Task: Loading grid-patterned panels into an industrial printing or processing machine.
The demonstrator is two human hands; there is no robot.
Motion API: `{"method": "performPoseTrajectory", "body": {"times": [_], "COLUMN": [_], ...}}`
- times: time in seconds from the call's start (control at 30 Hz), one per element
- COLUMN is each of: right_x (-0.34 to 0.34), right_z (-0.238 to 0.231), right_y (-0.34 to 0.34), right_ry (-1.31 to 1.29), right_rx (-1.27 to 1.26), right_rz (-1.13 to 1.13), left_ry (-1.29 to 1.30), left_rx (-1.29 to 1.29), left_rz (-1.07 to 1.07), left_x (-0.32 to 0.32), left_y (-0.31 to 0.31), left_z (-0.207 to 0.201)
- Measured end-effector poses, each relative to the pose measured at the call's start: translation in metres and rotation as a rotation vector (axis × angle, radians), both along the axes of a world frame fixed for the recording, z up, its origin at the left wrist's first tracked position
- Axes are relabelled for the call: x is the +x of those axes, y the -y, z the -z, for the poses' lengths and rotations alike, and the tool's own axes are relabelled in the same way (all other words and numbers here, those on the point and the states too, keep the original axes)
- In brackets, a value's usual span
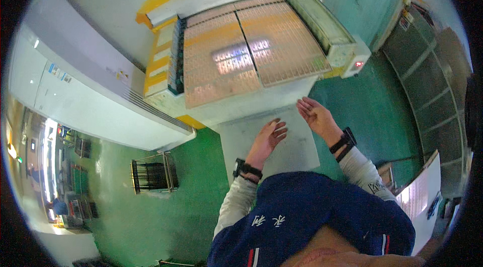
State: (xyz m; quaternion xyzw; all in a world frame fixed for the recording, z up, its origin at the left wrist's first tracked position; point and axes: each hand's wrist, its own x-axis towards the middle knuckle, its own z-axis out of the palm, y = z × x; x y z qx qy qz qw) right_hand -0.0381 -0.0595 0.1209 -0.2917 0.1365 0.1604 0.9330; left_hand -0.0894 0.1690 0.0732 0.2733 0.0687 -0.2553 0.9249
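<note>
Both my hands hang in the air before the near end of a conveyor machine, with nothing in them. My left hand (272, 138) has its fingers loosely bent and apart. Higher and to its right, my right hand (313, 112) is open, its fingers stretched out. On the machine's bed lie two large copper-coloured patterned panels side by side, a left panel (211, 73) and a right panel (289, 48), with a narrow dark gap between them. Their near edges are a little beyond my hands, which do not touch them. More copper-coloured sheet shows behind them.
A pale side housing (322, 20) flanks the bed, with a red-lit display box (357, 64) at its near corner. A white cabinet (100, 91) stands left. On the green floor are a grey mat (236, 146) and a metal rack (154, 173). Grey panelling (427, 60) curves at right.
</note>
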Motion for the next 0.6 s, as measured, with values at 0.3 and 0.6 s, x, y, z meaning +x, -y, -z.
{"method": "performPoseTrajectory", "body": {"times": [0.3,0.6], "right_x": [-0.051,-0.116], "right_z": [-0.046,-0.070], "right_y": [-0.002,0.050], "right_ry": [0.141,0.203], "right_rx": [0.014,0.074], "right_rz": [-0.036,0.111], "left_ry": [0.353,0.418], "left_rx": [0.516,0.491], "left_rz": [0.072,0.117], "left_x": [-0.013,-0.043], "left_y": [0.091,0.159], "left_z": [-0.054,-0.059]}}
